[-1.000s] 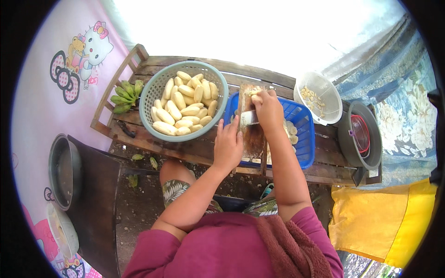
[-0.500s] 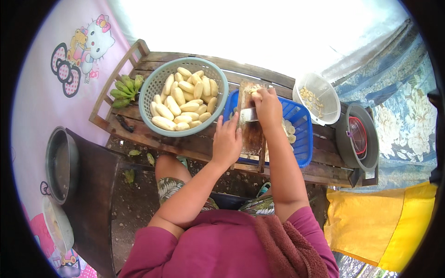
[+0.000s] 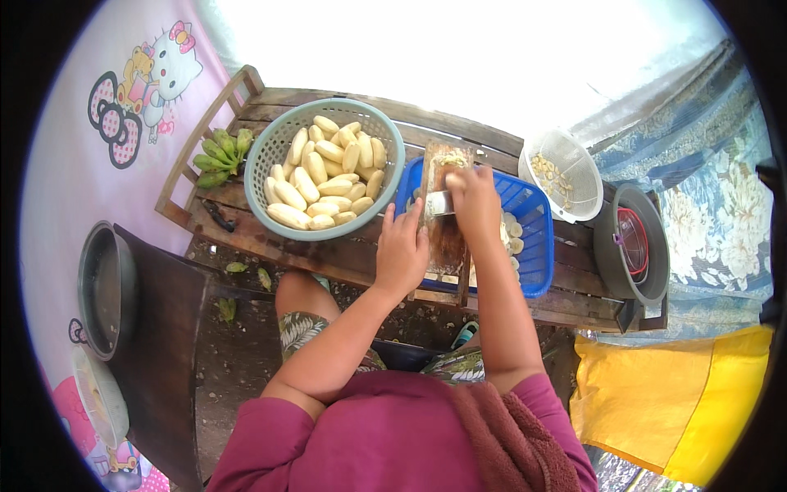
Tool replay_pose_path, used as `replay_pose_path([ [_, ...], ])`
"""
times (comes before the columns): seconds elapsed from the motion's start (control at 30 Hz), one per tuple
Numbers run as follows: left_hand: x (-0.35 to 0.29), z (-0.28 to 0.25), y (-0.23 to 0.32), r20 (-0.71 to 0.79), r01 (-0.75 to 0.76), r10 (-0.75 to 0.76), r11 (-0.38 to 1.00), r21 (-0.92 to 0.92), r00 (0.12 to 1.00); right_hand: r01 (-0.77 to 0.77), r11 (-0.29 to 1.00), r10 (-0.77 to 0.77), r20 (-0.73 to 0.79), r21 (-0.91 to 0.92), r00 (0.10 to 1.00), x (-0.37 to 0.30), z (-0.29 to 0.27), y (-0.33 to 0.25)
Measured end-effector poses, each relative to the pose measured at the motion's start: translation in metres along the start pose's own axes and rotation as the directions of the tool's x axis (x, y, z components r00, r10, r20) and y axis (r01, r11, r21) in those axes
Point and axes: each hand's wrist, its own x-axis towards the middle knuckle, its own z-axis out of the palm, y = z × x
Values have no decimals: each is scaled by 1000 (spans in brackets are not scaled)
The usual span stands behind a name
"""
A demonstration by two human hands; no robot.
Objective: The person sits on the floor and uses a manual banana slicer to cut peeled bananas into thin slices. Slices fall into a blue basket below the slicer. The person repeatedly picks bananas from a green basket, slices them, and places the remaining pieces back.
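Note:
A wooden slicer board [image 3: 447, 238] with a metal blade lies across a blue plastic basket [image 3: 533, 246] on a slatted wooden bench [image 3: 328, 254]. My left hand [image 3: 400, 250] presses flat on the board's left edge and steadies it. My right hand [image 3: 471, 197] is closed on a peeled banana, pressed against the board near the blade [image 3: 438, 203]. Pale slices [image 3: 510, 234] lie in the blue basket. Left of the board stands a grey-green round basket [image 3: 279, 135] heaped with peeled bananas [image 3: 324, 176].
Green unpeeled bananas [image 3: 220, 156] sit at the bench's left end. A white strainer [image 3: 566, 172] with scraps and a dark pot [image 3: 635, 246] holding a red item stand at the right. A metal pot [image 3: 102, 287] rests at lower left, yellow cloth [image 3: 680, 402] at lower right.
My right hand has slid slightly along the board with the banana. My left hand stays on the board's edge. The view has shifted a little.

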Motion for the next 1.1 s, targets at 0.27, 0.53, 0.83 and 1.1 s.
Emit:
replay_pose_path([
  [0.27,2,-4,3,40,36,-35,999,-12,999,-100,994,106,165,-48,981,-80,-34,-27],
  [0.53,0,-2,3,15,25,-25,1000,-4,1000,-43,999,44,-42,19,998,-7,1,-5],
  [0.83,1,-3,3,-25,-32,31,999,-5,999,-45,997,58,244,-56,968,-80,-46,-29],
  [1.1,1,-4,5,-6,-4,4,1000,12,1000,13,996,0,144,-89,990,4,5,-7],
])
